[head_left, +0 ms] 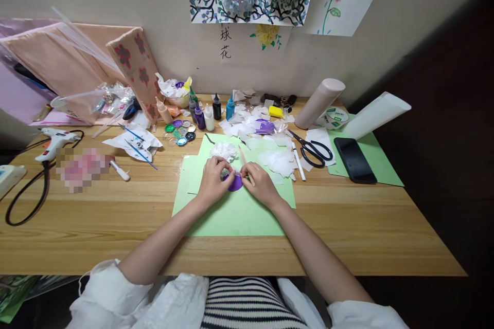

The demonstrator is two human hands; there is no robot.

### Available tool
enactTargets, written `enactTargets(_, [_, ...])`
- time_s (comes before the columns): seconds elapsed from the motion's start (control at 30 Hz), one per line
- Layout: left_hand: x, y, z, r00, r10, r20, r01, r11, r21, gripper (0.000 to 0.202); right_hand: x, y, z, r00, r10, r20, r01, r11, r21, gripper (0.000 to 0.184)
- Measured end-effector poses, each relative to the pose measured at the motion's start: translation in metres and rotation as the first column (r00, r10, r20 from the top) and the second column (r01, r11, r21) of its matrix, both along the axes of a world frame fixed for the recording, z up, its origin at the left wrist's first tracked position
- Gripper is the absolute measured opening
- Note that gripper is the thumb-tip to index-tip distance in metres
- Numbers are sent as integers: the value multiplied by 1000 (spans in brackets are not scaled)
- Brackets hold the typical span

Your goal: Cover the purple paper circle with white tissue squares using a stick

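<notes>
My left hand (213, 178) and my right hand (261, 182) meet over a light green paper sheet (235, 211) in the middle of the wooden table (116, 231). Between them lies a small purple paper piece (235, 183), pinched at its edges by the fingers of both hands. My right hand also grips a thin pink stick (243, 157) that points up and away. A crumpled white tissue flower (224, 150) lies just beyond my left hand.
Black scissors (314, 150), a white pen (298, 162) and a phone (355, 160) lie to the right. Paint bottles (210, 113), open paint pots (180, 131), brushes and white paper scraps (252, 123) crowd the back. A glue gun (56, 141) with its cable lies far left.
</notes>
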State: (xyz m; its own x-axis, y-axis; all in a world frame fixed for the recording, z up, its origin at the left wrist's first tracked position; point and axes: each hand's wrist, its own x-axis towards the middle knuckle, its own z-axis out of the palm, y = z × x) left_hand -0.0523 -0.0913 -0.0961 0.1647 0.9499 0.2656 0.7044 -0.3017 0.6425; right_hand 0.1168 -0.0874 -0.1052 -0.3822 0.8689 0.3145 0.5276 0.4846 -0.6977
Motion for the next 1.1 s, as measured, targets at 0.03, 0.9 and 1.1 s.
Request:
enactTargets(0.03, [0, 0, -1, 1000, 8, -1, -8, 1000, -4, 10, 0, 0, 1, 1000, -14, -19, 14, 1000, -7, 10])
enactTargets(0.9, [-7, 3, -1, 989, 141, 53, -137, 989, -62, 9, 5, -5, 3, 891, -61, -450, -47, 974, -224, 29])
enactTargets(1.1, [-11, 5, -8, 978, 192, 85, -181, 976, -121, 24, 4, -3, -1, 862, -91, -498, -67, 955, -290, 27])
